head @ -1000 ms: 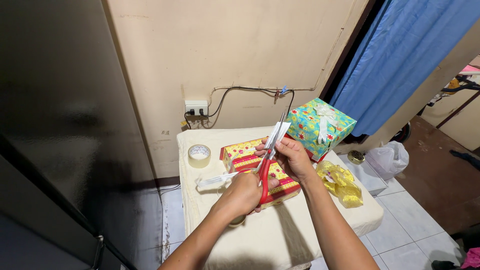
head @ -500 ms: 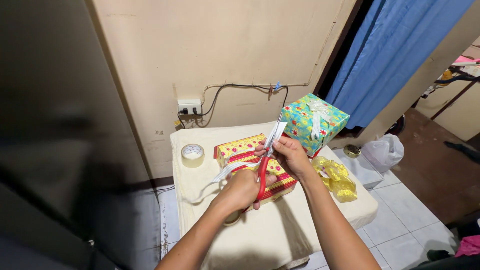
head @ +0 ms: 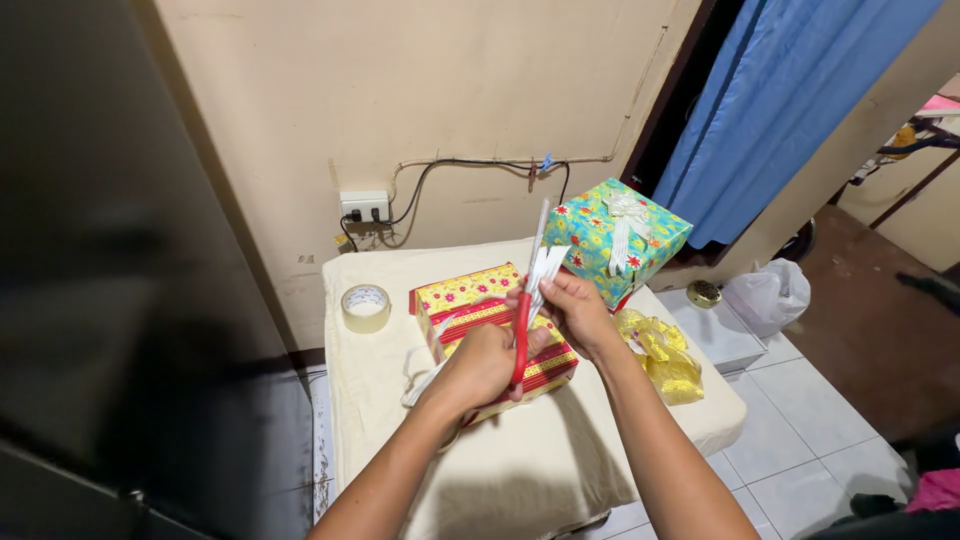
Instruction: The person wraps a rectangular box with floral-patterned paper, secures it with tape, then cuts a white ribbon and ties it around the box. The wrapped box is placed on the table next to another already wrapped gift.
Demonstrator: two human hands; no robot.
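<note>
The red scissors [head: 526,300] stand almost straight up. Their long side runs from the red handles near the bottom to the thin metal tip at the top, which points up at the wall and leans a little to the right. The blades look shut or nearly shut. The scissors are held in the air above the yellow and red gift box [head: 487,325].

The left hand [head: 478,368] has its grip closed tight around the red handles. The right hand [head: 572,312] has its grip pinched shut on a folded white ribbon [head: 548,268], right beside the blades. A loose end of the ribbon hangs down to the left of the left hand, onto the surface.

Both arms reach forward from the bottom of the picture, and the hands meet over the middle of the surface [head: 520,460], which has a cream cloth on it.

A roll of clear tape [head: 366,308] sits on the left of the box. A blue-green gift box [head: 617,238] with a white bow stands at the back right. A gold ribbon [head: 660,355] lies at the right edge.
</note>
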